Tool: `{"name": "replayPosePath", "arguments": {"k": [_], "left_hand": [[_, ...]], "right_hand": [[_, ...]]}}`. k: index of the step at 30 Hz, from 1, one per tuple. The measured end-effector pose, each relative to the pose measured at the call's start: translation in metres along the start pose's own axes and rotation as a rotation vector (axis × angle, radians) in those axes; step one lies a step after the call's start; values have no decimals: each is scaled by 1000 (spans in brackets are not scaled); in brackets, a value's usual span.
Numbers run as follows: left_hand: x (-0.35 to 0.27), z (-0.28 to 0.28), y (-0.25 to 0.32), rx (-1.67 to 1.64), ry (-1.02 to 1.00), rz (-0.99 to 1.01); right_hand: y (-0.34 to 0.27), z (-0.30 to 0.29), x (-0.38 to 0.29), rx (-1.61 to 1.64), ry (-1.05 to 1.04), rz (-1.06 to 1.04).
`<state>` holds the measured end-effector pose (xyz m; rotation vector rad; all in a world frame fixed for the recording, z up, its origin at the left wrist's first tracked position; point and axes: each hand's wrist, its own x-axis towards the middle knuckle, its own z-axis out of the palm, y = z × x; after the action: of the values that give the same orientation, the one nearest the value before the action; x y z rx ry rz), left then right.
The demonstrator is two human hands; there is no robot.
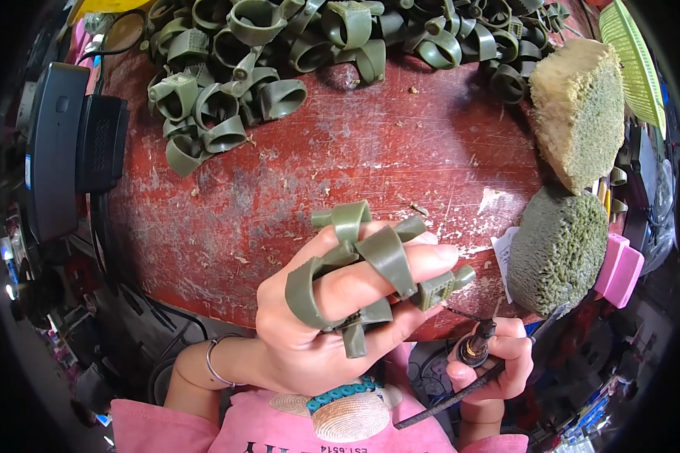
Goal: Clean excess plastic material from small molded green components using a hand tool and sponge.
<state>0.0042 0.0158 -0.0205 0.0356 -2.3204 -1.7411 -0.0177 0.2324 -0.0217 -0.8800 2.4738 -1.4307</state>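
Note:
My left hand [300, 357] is over the table's near edge, with several olive-green wax ring models on and between its fingers. One wide ring band [388, 261] sits around a finger, and another ring [305, 294] lies nearer the knuckles. At the fingertips, a ring with a small gridded face [435, 291] is pinched. My right hand [513, 362] grips a dark pen-like handpiece, probably a wax pen [477, 342], with a black cord [450, 402]. Its thin tip points at the pinched ring; whether they touch is unclear.
Many similar green rings [345, 25] are heaped along the far side of the scratched red table [340, 153]. Two rough sponge-like blocks [578, 113] [561, 249] stand at right, near a pink block [619, 270] and a green basket [634, 68]. A dark device [62, 147] stands left.

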Motion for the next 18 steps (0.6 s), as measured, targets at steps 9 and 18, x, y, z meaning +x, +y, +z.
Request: {"name": "replayPosePath", "arguments": {"k": [9,18], "left_hand": [[-1,1,0,-18,22,-34],[-1,2,0,3,46,5]], "right_hand": [[2,0,-1,-38,-1,-11],[0,-1,1,-57,-22,-9]]}}
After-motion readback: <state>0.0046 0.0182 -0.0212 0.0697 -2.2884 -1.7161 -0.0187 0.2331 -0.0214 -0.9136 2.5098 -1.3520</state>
